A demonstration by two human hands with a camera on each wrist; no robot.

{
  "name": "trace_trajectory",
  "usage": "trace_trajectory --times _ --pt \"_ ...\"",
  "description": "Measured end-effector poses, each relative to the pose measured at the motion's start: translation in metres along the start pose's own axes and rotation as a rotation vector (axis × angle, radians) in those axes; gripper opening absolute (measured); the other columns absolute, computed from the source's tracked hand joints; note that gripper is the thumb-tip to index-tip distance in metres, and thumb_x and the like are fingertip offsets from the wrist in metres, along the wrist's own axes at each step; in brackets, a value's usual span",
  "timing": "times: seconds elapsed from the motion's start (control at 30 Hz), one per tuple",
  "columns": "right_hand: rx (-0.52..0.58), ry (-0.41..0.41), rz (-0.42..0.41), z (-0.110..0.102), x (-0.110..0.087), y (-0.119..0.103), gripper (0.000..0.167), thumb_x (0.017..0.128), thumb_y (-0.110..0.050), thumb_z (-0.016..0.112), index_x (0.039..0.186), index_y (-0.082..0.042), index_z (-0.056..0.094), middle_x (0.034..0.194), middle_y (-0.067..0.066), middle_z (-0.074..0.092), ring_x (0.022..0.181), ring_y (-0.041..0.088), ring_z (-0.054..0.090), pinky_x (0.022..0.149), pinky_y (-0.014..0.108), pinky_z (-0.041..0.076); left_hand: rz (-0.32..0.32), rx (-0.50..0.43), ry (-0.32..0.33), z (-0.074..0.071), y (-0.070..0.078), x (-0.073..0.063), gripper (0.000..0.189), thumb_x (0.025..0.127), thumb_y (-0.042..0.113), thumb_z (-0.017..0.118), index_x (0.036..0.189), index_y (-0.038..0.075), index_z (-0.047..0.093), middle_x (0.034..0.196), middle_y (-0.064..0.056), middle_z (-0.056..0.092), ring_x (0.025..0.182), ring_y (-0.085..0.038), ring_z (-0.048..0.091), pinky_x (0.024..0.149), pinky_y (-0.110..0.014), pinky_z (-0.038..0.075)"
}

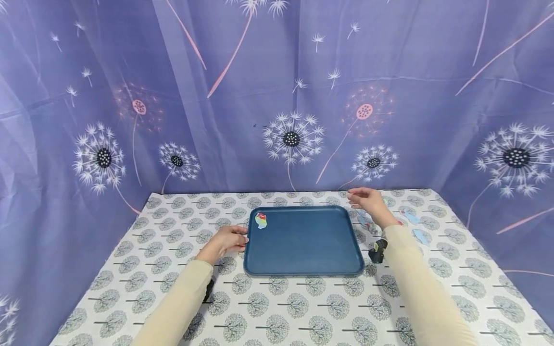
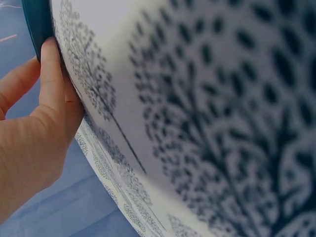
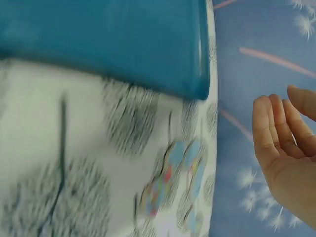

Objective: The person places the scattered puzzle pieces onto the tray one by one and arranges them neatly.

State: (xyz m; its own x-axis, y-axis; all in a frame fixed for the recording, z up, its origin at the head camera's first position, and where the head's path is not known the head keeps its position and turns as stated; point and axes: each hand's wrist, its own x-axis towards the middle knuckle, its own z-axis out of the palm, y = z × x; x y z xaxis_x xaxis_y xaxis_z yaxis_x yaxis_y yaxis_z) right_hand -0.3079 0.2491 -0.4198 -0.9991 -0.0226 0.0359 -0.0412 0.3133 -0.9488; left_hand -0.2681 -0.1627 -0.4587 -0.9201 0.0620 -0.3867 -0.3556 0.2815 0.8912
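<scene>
A dark blue rectangular tray lies on the patterned cloth. My left hand is at its left rim, thumb and fingers meeting the edge; in the left wrist view the left hand has its fingertips against the tray's side. A small flat colourful piece, white, red and green, sits in the tray's far left corner. My right hand hovers past the far right corner, holding nothing; the right wrist view shows the right hand with loosely bent fingers, apart from the tray.
Several flat light-blue pieces lie right of the tray, among them one farther back and one nearer. Other multicoloured pieces are partly hidden by the right arm in the head view. A purple dandelion-print curtain stands behind the cloth-covered table.
</scene>
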Motion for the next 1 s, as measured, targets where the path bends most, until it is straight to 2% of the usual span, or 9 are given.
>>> trace_trajectory --times 0.23,0.6,0.67,0.87,1.0 --pt "-0.073 -0.054 0.087 -0.023 -0.012 0.017 0.046 0.097 -0.011 0.057 0.136 0.009 0.045 0.134 0.031 0.049 0.096 0.018 0.066 0.096 0.037 0.053 0.006 0.0 -0.009 -0.002 0.001 -0.002 0.042 0.084 -0.011 0.059 0.126 -0.01 0.054 0.093 -0.018 0.064 0.07 -0.017 0.064 0.07 -0.028 0.062" --pt "-0.182 -0.19 0.126 -0.05 -0.028 0.038 0.054 0.095 -0.016 0.06 0.14 0.006 0.04 0.133 0.029 0.05 0.107 0.032 0.062 0.098 0.042 0.052 0.012 -0.002 0.0 0.0 0.0 0.0 0.041 0.083 -0.012 0.059 0.125 -0.009 0.056 0.088 -0.016 0.063 0.067 -0.016 0.064 0.07 -0.028 0.062" --pt "-0.202 -0.203 0.125 -0.053 -0.029 0.041 0.054 0.094 -0.015 0.061 0.14 0.006 0.041 0.132 0.029 0.052 0.107 0.033 0.061 0.097 0.043 0.053 0.012 -0.001 0.003 0.001 0.001 0.0 0.041 0.083 -0.012 0.059 0.124 -0.009 0.056 0.088 -0.016 0.063 0.067 -0.016 0.064 0.07 -0.028 0.062" --pt "-0.3 -0.258 0.123 -0.056 -0.035 0.049 0.058 0.09 -0.017 0.067 0.139 0.003 0.045 0.132 0.027 0.052 0.112 0.037 0.057 0.101 0.056 0.045 0.004 0.005 0.002 0.0 0.002 -0.001 0.042 0.084 -0.011 0.059 0.125 -0.009 0.055 0.09 -0.017 0.064 0.07 -0.017 0.064 0.071 -0.029 0.062" --pt "-0.313 -0.248 0.136 -0.054 -0.036 0.054 0.059 0.086 -0.013 0.071 0.137 0.004 0.047 0.129 0.026 0.054 0.115 0.038 0.054 0.102 0.055 0.046 0.007 0.003 0.001 0.0 0.003 -0.003 0.042 0.084 -0.012 0.06 0.125 -0.011 0.054 0.092 -0.02 0.064 0.072 -0.019 0.065 0.072 -0.03 0.062"
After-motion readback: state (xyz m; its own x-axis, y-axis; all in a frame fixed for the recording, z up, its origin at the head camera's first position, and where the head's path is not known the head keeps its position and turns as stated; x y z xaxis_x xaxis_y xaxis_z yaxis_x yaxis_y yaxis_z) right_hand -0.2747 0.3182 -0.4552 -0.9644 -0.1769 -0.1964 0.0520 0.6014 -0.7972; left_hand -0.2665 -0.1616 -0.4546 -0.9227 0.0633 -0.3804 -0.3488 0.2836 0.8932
